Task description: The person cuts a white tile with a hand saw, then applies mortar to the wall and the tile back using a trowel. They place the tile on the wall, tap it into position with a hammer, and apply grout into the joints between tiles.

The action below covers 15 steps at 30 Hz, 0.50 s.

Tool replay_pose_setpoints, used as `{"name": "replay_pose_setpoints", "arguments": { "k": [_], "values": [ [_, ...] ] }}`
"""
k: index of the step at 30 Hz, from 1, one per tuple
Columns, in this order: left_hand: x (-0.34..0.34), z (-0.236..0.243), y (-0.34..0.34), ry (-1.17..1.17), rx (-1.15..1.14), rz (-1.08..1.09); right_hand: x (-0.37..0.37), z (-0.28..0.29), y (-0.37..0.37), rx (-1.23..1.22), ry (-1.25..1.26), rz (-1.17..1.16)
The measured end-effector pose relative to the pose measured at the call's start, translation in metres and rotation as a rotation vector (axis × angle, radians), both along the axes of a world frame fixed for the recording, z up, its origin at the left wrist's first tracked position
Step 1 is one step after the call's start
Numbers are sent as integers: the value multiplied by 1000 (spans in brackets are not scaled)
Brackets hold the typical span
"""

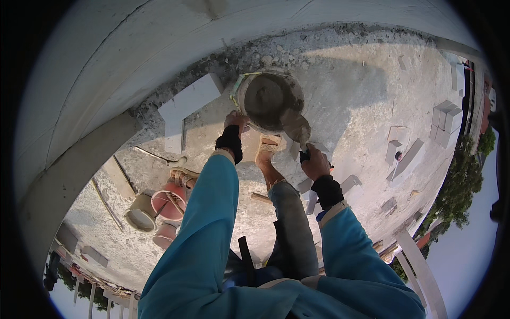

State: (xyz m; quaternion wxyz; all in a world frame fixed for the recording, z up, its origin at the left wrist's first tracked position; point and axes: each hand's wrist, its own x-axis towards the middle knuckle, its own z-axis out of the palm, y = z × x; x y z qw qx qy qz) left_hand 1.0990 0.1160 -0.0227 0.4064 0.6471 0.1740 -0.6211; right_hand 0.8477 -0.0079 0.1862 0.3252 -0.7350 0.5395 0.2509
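Note:
A round bucket of wet grey mortar [265, 95] stands on the rough floor in front of me, with a yellow-green strip along its left rim. My left hand [236, 121] is closed at the bucket's near left rim, and the fingertips are partly hidden. In my right hand [317, 164] is the dark handle of a trowel [296, 126]. Its rounded, mortar-smeared blade lies over the bucket's near right rim. Both wrists wear black bands below blue sleeves. My sandalled foot [267, 144] is just below the bucket.
White blocks [191, 98] lean by the wall at left; more blocks [445, 122] stand at right. Red pails [170, 201] and a mortar-filled pail [141, 213] sit at lower left near a stick [106, 204]. Grey block pieces [350, 183] lie near my right arm.

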Motion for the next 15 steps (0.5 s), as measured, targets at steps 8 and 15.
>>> {"name": "replay_pose_setpoints", "arguments": {
  "k": [8,15],
  "values": [
    [104,30,94,-645,587,-163,98,-87,-62,-195,46,546],
    [121,63,84,-1469,274,-878,142,-121,-57,-237,120,510]
  ]
}}
